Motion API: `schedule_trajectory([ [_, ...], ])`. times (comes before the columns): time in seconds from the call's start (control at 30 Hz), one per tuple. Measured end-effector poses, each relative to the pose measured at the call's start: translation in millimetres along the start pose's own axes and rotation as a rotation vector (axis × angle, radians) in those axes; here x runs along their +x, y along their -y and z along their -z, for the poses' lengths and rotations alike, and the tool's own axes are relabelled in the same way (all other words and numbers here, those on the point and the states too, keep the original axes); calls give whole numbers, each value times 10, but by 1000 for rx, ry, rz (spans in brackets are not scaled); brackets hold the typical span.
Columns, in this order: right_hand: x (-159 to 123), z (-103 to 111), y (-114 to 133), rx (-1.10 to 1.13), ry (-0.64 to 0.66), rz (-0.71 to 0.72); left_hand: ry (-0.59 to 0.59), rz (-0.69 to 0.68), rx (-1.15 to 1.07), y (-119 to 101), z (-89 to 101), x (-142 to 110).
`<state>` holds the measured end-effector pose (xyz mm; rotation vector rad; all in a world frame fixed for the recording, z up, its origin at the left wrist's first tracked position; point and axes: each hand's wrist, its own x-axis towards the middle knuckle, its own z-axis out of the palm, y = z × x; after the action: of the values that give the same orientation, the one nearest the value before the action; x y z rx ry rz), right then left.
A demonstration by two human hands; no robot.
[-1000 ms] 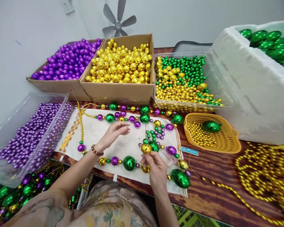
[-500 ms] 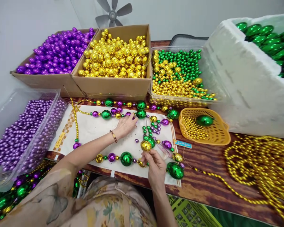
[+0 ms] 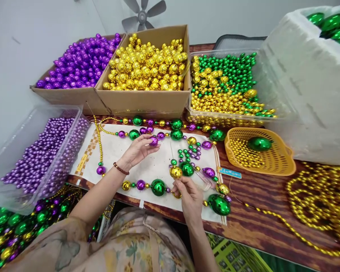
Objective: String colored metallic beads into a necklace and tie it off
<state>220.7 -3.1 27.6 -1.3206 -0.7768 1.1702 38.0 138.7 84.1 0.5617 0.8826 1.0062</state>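
Note:
My left hand point(image 3: 140, 150), with a brown bead bracelet at the wrist, pinches a purple bead point(image 3: 153, 141) above the white cloth point(image 3: 117, 153). To its right, my right hand point(image 3: 189, 194) grips a thin needle point(image 3: 172, 151) pointing upward. A gold bead point(image 3: 176, 172) sits on the needle just above those fingertips, with a small green bead point(image 3: 173, 162) on top of it. Around both hands lies a strand of purple, gold and green beads point(image 3: 158, 187). Loose small green and purple beads point(image 3: 194, 150) and a larger green bead point(image 3: 186, 169) rest right of the needle.
Cardboard boxes of purple beads point(image 3: 79, 62) and gold beads point(image 3: 150, 64) stand behind. Clear bins hold small purple beads point(image 3: 48, 151) and green-gold beads point(image 3: 226, 83). On the right are a yellow basket point(image 3: 283, 155), a white foam box point(image 3: 308, 87) and gold bead strings point(image 3: 323, 200).
My left hand has lifted away from the beads at the back, drawing left with a purple bead in its fingers. My right hand stays near the same spot; the view has shifted slightly.

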Motion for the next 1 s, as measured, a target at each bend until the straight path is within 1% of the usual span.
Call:
schedule_trajectory([
  [0.07, -19, -28, 4, -39, 23, -5, -17, -11, -100, -20, -15, -41],
  [0.17, -44, -56, 8, -66, 50, -13, -17, -5, -175, -35, -48, -46],
  [0.3, -59, -77, 3, -65, 55, -14, -11, -2, -217, -44, -78, -19],
  [0.4, -62, -91, -6, -69, 65, -13, -55, -13, -256, -45, -96, -9],
  [0.47, -63, -102, -11, -75, 73, -8, -70, 13, -279, -46, -109, -10],
  [0.53, -67, -112, -13, -77, 76, -1, -56, 49, -291, -47, -121, -16],
  [0.6, -71, -120, -13, -77, 75, 8, -43, 57, -303, -47, -138, -24],
  [0.83, -69, -135, 24, -87, 84, 38, -52, -25, -366, -52, -255, -87],
  [1.0, -64, -149, 54, -82, 73, 22, -9, -41, -349, -40, -288, -132],
])
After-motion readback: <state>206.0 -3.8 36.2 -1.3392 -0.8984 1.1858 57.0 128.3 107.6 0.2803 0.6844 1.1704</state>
